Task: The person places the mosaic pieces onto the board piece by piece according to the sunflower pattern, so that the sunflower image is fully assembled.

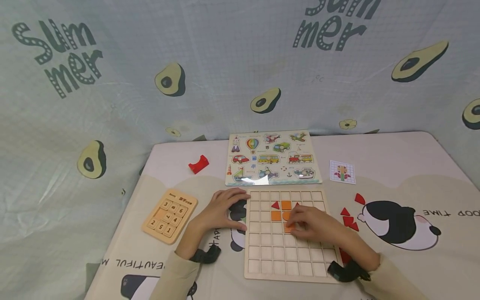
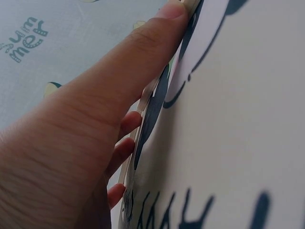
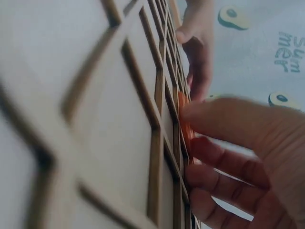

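Head view: a person sits at a bench covered with a panda-print cloth. A wooden grid board (image 1: 286,235) lies flat in front of them. The right hand (image 1: 313,225) rests on the board near its middle, fingers curled down onto an orange tile (image 1: 288,227) that sits directly under the fingertips, just below a small cluster of orange and red pieces (image 1: 282,210) already seated in the cells. The left hand (image 1: 221,210) lies flat and relaxed against the board's left edge, fingers straight. Loose red triangles (image 1: 349,220) lie on the cloth just right of the board, nearer the right hand.

Left wrist view: the left hand's straight fingers (image 2: 138,62) press along the board's thin edge (image 2: 143,105).

Right wrist view: close over the grid, the right hand's fingers (image 3: 224,119) pinch the orange tile (image 3: 185,126) on edge against a cell wall; the left hand (image 3: 198,43) shows beyond.
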Motion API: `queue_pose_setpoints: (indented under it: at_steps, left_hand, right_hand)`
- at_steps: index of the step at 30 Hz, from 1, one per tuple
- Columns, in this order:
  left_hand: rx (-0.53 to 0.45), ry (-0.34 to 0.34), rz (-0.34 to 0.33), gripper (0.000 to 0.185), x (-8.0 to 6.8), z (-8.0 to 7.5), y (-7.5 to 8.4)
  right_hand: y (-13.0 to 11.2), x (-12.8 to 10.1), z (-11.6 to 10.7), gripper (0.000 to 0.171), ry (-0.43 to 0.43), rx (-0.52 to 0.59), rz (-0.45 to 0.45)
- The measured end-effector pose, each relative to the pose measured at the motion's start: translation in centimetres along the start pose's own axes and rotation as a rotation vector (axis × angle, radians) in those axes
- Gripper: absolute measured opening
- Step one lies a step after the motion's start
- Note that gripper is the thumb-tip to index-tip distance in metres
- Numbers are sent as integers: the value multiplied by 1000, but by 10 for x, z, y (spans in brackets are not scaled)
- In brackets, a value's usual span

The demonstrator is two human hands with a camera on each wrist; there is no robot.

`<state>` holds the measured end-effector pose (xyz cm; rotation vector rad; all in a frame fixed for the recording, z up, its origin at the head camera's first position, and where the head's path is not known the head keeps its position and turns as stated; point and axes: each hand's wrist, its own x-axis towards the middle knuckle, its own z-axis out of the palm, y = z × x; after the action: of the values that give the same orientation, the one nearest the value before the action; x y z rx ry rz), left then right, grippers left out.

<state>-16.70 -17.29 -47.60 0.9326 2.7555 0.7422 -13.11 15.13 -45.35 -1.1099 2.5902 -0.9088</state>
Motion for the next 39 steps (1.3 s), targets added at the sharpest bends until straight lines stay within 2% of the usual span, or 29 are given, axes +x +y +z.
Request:
queue_pose_setpoints:
  at_steps: [10,17,31,39]
  left_hand:
    - [-9,1,5,83,0,0,0]
    - [-17,0,7,83,0,0,0]
    - [-20,9,14,83,0,0,1]
    - [-15,4,7,83,0,1,0]
  right_hand:
    - [-1,-1,4,9,16,-38,36]
    - [9,-6,0,10,39,29,18]
    - [31,-34,-23,10,127,68,62]
    - [47,-54,-34,16,232,62,98]
